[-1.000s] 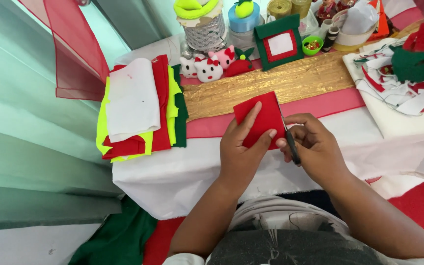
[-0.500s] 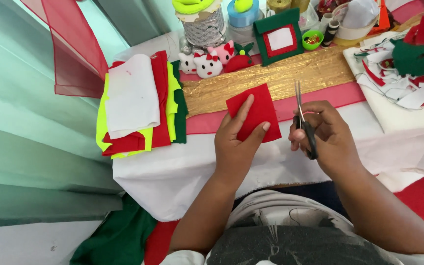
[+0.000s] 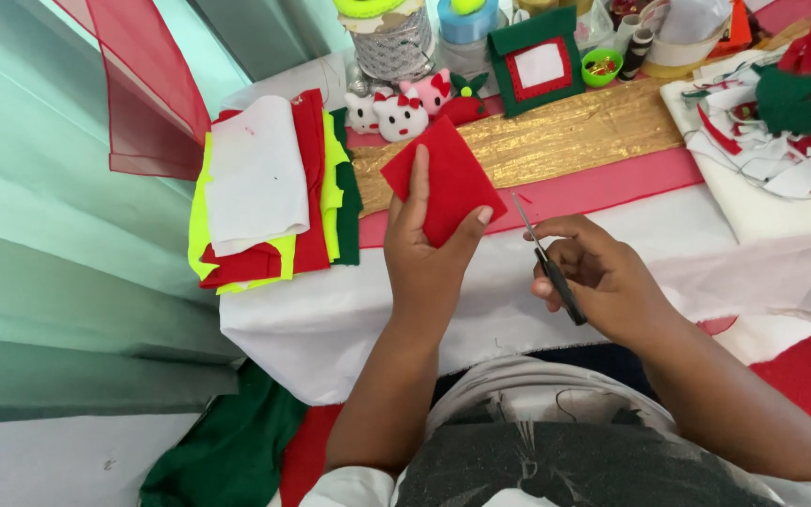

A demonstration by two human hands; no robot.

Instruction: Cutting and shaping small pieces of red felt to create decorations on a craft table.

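The left hand (image 3: 429, 258) holds a red felt square (image 3: 445, 180) pinched between thumb and fingers, lifted above the near part of the worktop (image 3: 330, 310) and tilted so one corner points up. The right hand (image 3: 603, 282) is closed around a pair of scissors (image 3: 546, 263); the blades point up and away toward the felt square and stand just beside its right corner, apart from it. Whether the blades are parted is hard to tell.

The worktop is covered by a white cloth, with a pink strip (image 3: 603, 192) and a gold glittery strip (image 3: 556, 141) lying across its middle. At the left end lies a pile of felt sheets (image 3: 265, 192) in white, red, neon yellow and dark green. Along the far edge stand small white and pink toy figures (image 3: 398, 115), a green and red felt frame (image 3: 537, 68) with a white middle, a small green bowl (image 3: 601, 68) and some jars and spools. At the right end sits a heap of felt scraps (image 3: 781, 131) in white, green and red. A sheer red fabric (image 3: 147, 94) hangs off to the left.
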